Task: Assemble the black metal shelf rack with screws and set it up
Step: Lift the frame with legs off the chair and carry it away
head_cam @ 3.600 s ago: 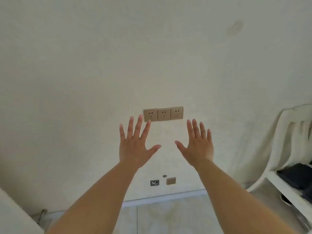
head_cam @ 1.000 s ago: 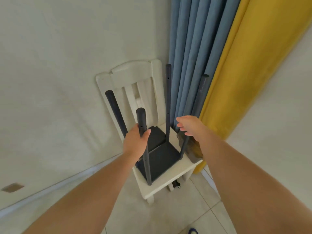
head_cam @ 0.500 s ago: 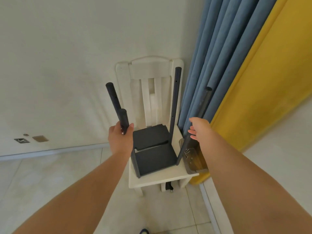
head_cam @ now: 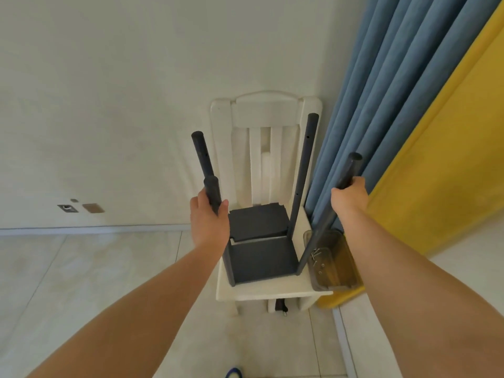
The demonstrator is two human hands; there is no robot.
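A black metal shelf rack (head_cam: 261, 261) stands on the seat of a white chair (head_cam: 263, 115), one shelf panel at the bottom and several black posts rising from it. My left hand (head_cam: 208, 222) grips the near left post (head_cam: 212, 193). My right hand (head_cam: 349, 196) grips the near right post (head_cam: 347, 171) just below its top. More black shelf panels (head_cam: 256, 221) lie stacked on the seat behind the rack. Loose screws (head_cam: 316, 256) lie in a clear plastic box (head_cam: 334, 261) at the seat's right edge.
The chair backs onto a white wall (head_cam: 122, 105) in a corner. Blue curtains (head_cam: 381, 91) and a yellow panel (head_cam: 450, 159) stand close on the right. Pale tiled floor (head_cam: 95, 268) spreads out to the left. A blue shoe tip (head_cam: 233, 372) shows at the bottom edge.
My right hand has moved up and closed round the near right post, which it only reached toward before. My left hand keeps its grip on the near left post. The view has shifted slightly.
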